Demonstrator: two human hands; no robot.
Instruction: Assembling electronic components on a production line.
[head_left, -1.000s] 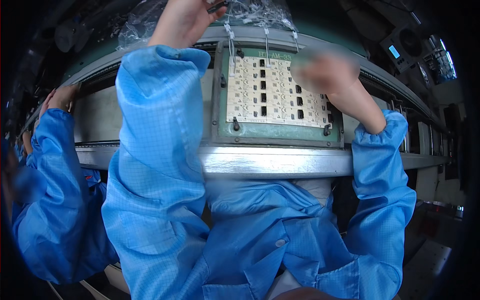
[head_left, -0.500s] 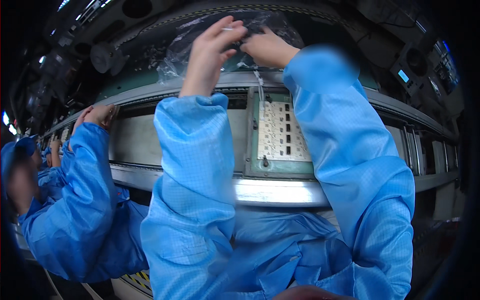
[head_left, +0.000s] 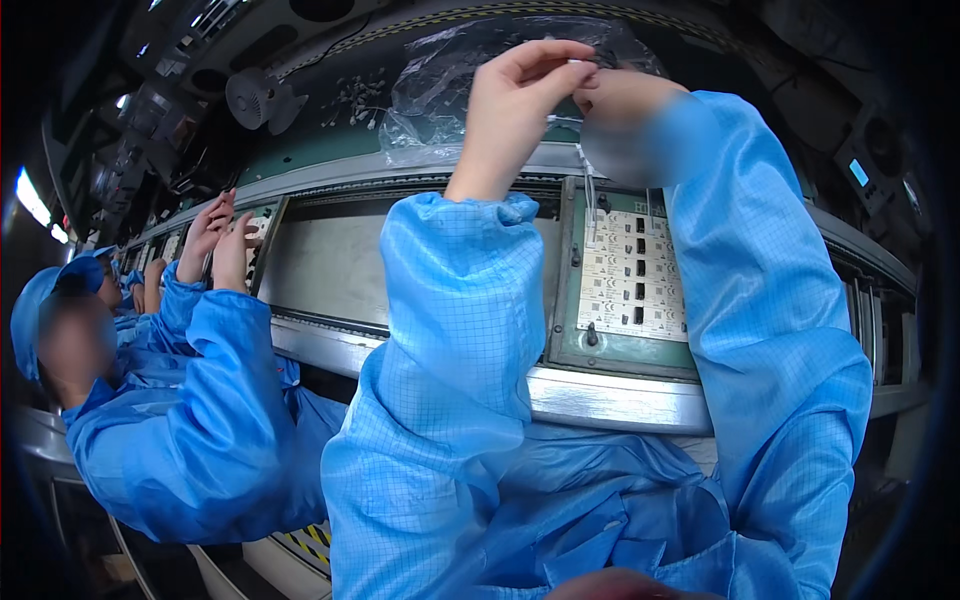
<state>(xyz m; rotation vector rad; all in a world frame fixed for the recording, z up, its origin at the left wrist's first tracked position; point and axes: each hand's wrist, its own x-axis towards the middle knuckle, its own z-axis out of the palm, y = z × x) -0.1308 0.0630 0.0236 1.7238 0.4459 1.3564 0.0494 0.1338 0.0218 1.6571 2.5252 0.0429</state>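
My left hand [head_left: 512,112] is raised over the far side of the line, its thumb and forefinger pinched on a small white part [head_left: 577,64] that barely shows. My right hand [head_left: 625,95] meets it from the right with curled fingers; what they hold, if anything, is hidden, and the wrist is blurred. Beneath both hands lies a crumpled clear plastic bag [head_left: 425,115]. Nearer me, a green fixture [head_left: 566,300] carries a pale circuit board panel [head_left: 610,290] with a column of black components. White wires [head_left: 588,185] reach the panel's upper left corner. My right sleeve covers its right side.
Metal rails [head_left: 620,402] border the conveyor line [head_left: 330,260]. Loose white wired connectors [head_left: 358,100] lie on the green bench beside a small fan [head_left: 262,102]. On the left, a co-worker in blue [head_left: 190,430] holds both hands over another board. A lit display [head_left: 858,172] stands at right.
The view has shifted, so the scene sits farther right and lower. My hands have come together at the fingertips. The co-worker's hands have opened and parted.
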